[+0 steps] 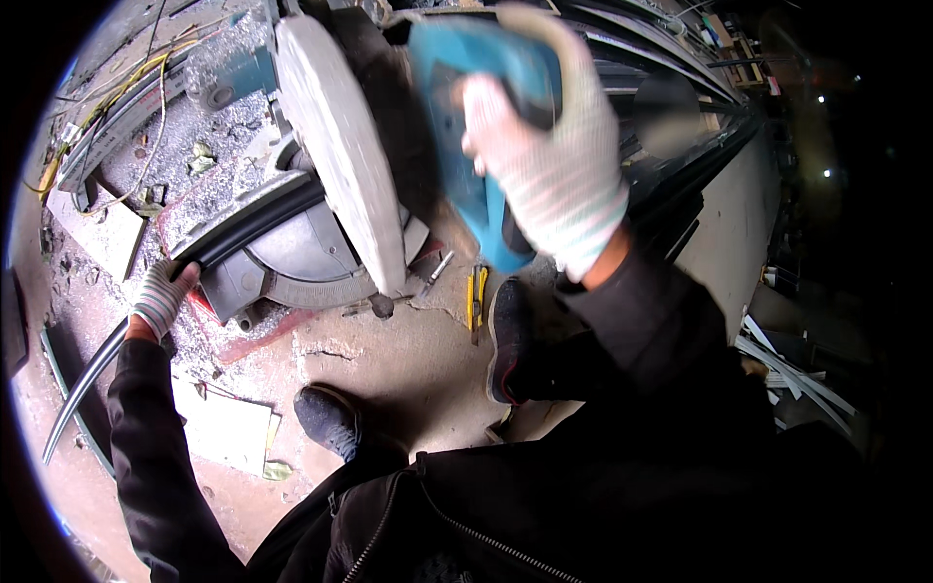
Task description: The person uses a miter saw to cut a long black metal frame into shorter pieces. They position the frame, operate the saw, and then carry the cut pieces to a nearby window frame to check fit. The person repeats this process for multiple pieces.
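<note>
Head view: gripping a black strip (258, 228) at the left of the frame, with the gloved fingers of the left hand (160, 296) closed about it; gripping a teal handle (466, 199) at upper centre with the gloved right hand (559, 160), fingers wrapped round the loop and blurred. Trailing in a curve from below the left hand toward the lower left of the frame, and lying the other way along a metal fence (233, 216) on a grey saw base (311, 291), up to a pale disc-shaped guard (340, 155) left of centre. Scattered over the upper left, shiny shavings (219, 146), with a yellow cable (123, 82) near the edge. On the concrete floor (428, 340) right of the base, a yellow cutter knife (476, 296). Lower down, two dark shoes (328, 418), and farther left a white sheet (228, 428). Stacked at upper right, long dark profiles (651, 39); at right, loose pale strips (797, 374) beside deep darkness
</note>
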The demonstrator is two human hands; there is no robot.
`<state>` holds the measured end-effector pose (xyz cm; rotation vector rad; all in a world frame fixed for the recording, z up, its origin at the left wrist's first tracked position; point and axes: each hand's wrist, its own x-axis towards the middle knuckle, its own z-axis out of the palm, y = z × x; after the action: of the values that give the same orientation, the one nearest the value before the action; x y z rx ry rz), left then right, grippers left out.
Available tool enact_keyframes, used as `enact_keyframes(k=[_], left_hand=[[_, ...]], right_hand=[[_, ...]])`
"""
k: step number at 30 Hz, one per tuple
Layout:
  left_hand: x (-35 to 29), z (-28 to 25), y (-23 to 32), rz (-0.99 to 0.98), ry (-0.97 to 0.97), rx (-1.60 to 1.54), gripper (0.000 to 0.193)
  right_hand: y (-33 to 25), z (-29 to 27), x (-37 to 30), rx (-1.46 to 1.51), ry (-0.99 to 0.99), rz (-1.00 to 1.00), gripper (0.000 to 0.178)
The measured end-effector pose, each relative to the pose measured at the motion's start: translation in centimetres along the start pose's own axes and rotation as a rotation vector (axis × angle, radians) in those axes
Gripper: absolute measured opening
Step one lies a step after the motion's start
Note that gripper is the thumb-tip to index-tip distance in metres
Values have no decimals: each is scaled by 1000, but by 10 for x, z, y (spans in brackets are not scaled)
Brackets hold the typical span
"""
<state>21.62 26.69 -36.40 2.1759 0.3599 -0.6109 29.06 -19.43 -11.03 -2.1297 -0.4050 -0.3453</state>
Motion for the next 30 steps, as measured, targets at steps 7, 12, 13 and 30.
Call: enact_keyframes(k=[7, 12, 13, 30], left_hand=[[8, 2, 5, -1, -87, 35, 40], [-8, -2, 12, 51, -67, 54, 44], [-9, 4, 20, 68, -42, 47, 44], [-83, 11, 12, -82, -176, -64, 22]], right_hand=[[-7, -18, 107, 215, -380, -165, 14], [-4, -5, 143, 159, -464, 26, 15], [-2, -8, 150, 139, -474, 52, 15], [8, 14, 226, 121, -578, 148, 21]])
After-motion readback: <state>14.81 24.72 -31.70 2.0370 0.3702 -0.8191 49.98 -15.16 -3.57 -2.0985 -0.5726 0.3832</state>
